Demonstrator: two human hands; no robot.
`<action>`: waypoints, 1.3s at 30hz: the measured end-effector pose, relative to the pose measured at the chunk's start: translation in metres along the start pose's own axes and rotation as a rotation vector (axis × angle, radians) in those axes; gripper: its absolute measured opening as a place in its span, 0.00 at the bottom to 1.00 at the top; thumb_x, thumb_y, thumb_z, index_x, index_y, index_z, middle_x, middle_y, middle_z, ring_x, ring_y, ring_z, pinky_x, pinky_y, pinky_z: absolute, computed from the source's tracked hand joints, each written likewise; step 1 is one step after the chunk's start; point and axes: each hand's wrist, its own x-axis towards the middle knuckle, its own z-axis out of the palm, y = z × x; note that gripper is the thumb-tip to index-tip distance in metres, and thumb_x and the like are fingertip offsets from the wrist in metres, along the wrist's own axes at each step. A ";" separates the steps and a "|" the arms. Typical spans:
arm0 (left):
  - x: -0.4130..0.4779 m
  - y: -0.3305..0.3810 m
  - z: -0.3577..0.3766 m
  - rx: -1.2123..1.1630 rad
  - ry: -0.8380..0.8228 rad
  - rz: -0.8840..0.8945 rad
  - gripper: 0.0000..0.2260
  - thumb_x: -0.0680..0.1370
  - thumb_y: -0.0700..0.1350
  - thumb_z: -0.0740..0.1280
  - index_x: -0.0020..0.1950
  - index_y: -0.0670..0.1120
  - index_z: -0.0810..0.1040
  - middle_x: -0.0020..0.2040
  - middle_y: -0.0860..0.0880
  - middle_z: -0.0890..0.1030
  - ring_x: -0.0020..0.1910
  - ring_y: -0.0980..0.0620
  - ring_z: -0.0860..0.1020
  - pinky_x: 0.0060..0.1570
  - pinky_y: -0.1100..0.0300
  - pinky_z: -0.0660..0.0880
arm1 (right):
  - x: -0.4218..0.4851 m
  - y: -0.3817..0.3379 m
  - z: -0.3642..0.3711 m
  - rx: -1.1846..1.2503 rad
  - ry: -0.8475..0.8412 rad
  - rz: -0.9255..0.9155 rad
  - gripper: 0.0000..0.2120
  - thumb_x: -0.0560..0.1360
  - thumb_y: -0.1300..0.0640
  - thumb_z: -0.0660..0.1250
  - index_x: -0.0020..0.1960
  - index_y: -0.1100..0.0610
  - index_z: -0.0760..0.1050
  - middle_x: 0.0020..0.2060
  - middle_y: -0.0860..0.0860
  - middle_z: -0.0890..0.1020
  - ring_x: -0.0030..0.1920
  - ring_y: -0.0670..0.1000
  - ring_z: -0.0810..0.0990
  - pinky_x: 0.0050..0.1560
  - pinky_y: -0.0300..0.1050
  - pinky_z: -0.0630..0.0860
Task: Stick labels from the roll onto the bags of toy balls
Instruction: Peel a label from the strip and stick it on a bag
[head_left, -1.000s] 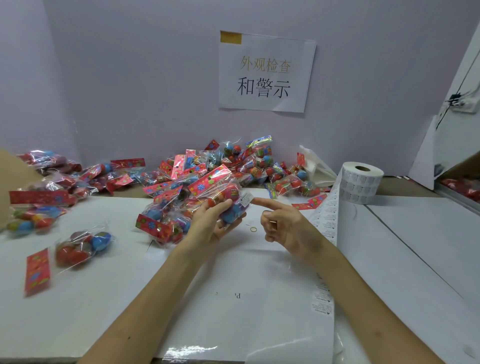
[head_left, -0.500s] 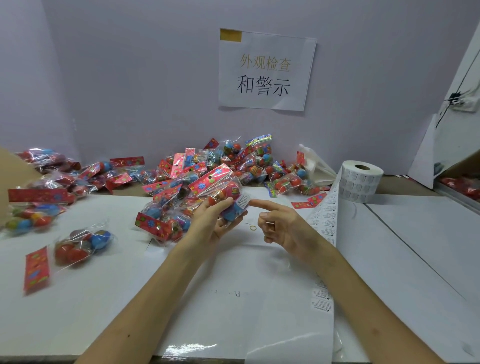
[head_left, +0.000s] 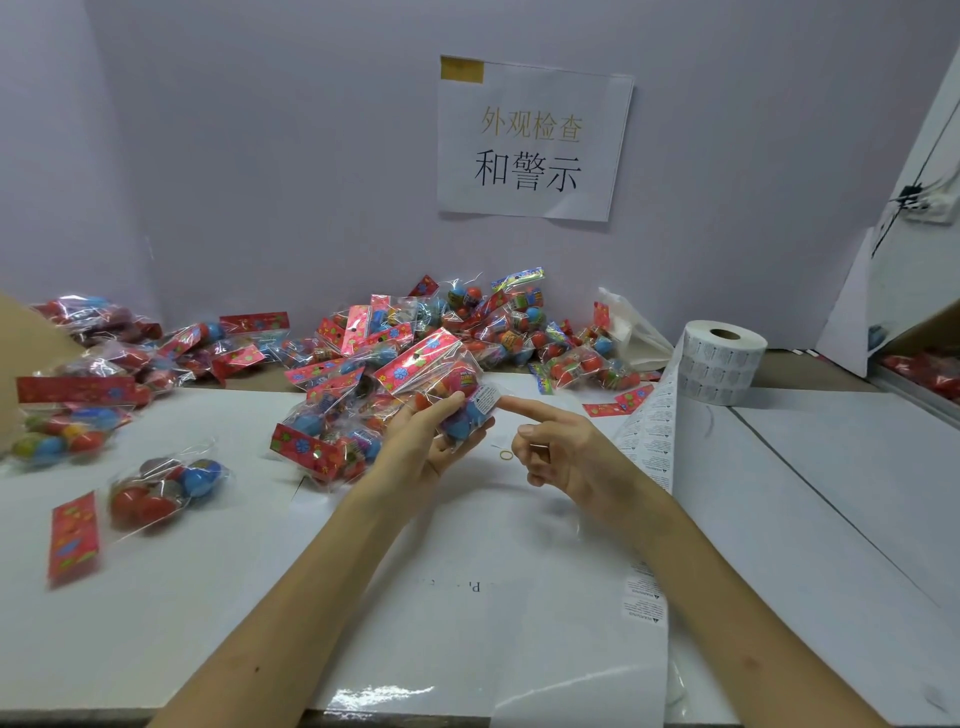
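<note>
Centrally, above the white table (head_left: 831, 493), the person's left hand (head_left: 426, 447) grips a bag of toy balls (head_left: 441, 379), fingers curled up around its lower end and thumb laid across the front, so the red flowered header card tilts up and away to the left. A small white label (head_left: 485, 399) sits on the right end of that bag. The right hand (head_left: 566, 452) points at it, index finger (head_left: 524, 408) stretched straight with its tip just beside the label's edge (whether it touches cannot be told) and the other fingers folded in toward the palm, holding nothing visible. The label roll (head_left: 719, 364) stands upright at the back right, and its strip of labels (head_left: 649, 431) trails down the table past the right wrist. Behind the hands a heap of bags (head_left: 467, 322) lies against the wall – more are scattered to the left. A yellow rubber band (head_left: 506, 455) lies between the two hands.
</note>
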 end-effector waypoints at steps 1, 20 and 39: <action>0.000 0.000 0.000 0.004 -0.001 0.001 0.11 0.79 0.40 0.72 0.60 0.46 0.77 0.43 0.43 0.88 0.46 0.40 0.87 0.33 0.58 0.83 | 0.000 0.000 0.000 -0.004 0.000 -0.001 0.18 0.70 0.52 0.69 0.60 0.43 0.82 0.33 0.52 0.77 0.33 0.45 0.72 0.33 0.40 0.72; -0.004 0.001 0.004 0.083 -0.019 0.077 0.25 0.74 0.34 0.75 0.68 0.41 0.72 0.54 0.41 0.84 0.47 0.43 0.87 0.39 0.59 0.83 | -0.004 -0.003 0.002 -0.029 -0.037 -0.001 0.19 0.73 0.53 0.67 0.63 0.44 0.80 0.34 0.53 0.79 0.35 0.48 0.72 0.35 0.41 0.72; 0.001 -0.002 0.001 0.118 0.024 0.133 0.25 0.77 0.38 0.74 0.72 0.41 0.71 0.62 0.38 0.80 0.55 0.40 0.85 0.43 0.57 0.84 | -0.004 -0.004 0.003 -0.067 -0.033 -0.010 0.15 0.78 0.55 0.66 0.61 0.42 0.81 0.37 0.54 0.80 0.37 0.49 0.73 0.36 0.40 0.73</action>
